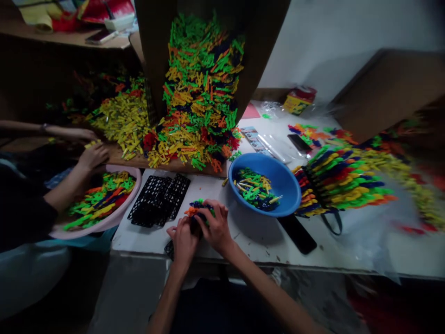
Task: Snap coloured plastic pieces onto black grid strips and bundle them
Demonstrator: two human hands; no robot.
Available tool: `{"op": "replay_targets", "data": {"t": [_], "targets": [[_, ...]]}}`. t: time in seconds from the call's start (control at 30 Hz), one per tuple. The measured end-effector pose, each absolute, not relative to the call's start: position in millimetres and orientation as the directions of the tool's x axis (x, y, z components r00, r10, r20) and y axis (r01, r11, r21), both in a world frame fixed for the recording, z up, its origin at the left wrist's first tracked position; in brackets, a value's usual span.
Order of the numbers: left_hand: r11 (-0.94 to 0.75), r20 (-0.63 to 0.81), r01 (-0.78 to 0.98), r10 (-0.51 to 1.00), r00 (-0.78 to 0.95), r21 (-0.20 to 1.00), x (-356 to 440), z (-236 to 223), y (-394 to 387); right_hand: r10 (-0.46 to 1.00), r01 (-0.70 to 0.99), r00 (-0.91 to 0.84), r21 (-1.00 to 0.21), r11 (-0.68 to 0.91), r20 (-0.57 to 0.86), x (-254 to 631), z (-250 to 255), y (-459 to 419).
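plastic pieces [199, 212] in orange, green and blue sit in a tight clump, the left hand [183, 242] and right hand [217, 227] both curled around them above the white table [243, 243], near a blue bowl [290, 188].

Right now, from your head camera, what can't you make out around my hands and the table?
In the head view:
- The coloured plastic pieces: the left hand and right hand hide how they join.
- The black plastic grid: the left hand hides most of it.
- The far-right strand of coloured pegs: too blurred to separate the pieces.
- The person at left: the left edge cuts them off.
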State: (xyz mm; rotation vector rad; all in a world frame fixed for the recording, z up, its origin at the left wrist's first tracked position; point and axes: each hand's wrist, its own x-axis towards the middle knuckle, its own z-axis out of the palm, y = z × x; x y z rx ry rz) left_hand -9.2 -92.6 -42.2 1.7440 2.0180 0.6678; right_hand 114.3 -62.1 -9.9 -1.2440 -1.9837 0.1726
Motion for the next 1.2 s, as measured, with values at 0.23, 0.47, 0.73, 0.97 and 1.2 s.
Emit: {"op": "replay_targets", "data": {"t": [0.23,0.47,0.73,0.97,1.2], "targets": [[0.141,0.050,0.793,0.976,-0.211,0.593,-11.5,-57.9,-91.1,0.812,0.674,-0.131,-0.550,0.493,0.568,151.4,10.0,-50.6],[0.247,0.024,0.718,0.938,-0.345,0.650,18.3,-51.8,-77.0,0.928,0.923,-0.326,-0.273,0.271,-0.181,314.2,23.5,40.1],[0.253,-0.011,0.675,0.940,-0.341,0.693,21.1,-51.2,-77.6,0.836,0.873,-0.488,-0.134,0.469,-0.251,305.0,-3.1,73.4],[0.273,0.000,0.628,0.917,-0.399,0.728,17.0,-53.1,-82.2,0.883,0.885,-0.464,-0.085,0.457,-0.077,313.8,2.7,55.7],[0.200,-0.008,0.537,0.940,-0.340,0.820,6.9,-55.4,-87.0,0.925,0.893,-0.358,-0.243,0.378,0.123,337.7,34.7,63.1]]}}
